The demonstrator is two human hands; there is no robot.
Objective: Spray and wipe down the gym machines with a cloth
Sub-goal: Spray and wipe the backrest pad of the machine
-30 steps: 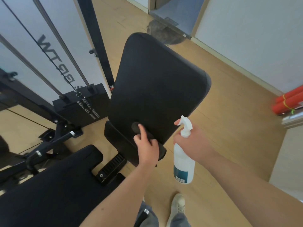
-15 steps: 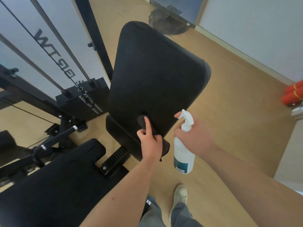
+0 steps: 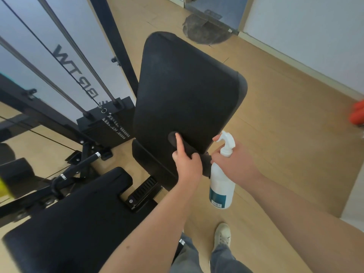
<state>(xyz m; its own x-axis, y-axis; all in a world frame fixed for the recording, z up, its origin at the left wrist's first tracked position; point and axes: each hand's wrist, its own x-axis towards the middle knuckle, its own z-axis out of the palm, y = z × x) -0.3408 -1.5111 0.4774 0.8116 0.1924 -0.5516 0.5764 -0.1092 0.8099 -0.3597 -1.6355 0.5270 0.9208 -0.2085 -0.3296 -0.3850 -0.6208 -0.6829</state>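
Note:
A black padded backrest (image 3: 187, 91) of a gym bench tilts up in the middle of the view. My left hand (image 3: 188, 165) grips a dark cloth (image 3: 205, 161) against the pad's lower edge, index finger stretched up along it. My right hand (image 3: 233, 164) holds a white spray bottle (image 3: 221, 186) with a teal label by its neck, one finger on the trigger, just right of the pad. The nozzle points left, toward the pad.
The black seat pad (image 3: 78, 219) lies at lower left. A cable machine with a weight stack (image 3: 106, 123), steel guide rods and a black upright (image 3: 112, 42) stands at left. Wooden floor (image 3: 285, 125) spreads right, with orange rolls (image 3: 357, 114) at the wall. My shoe (image 3: 222, 236) is below.
My left hand with the cloth has shifted right and slightly up along the pad's lower edge, closer to the bottle. The right hand and bottle kept about the same place.

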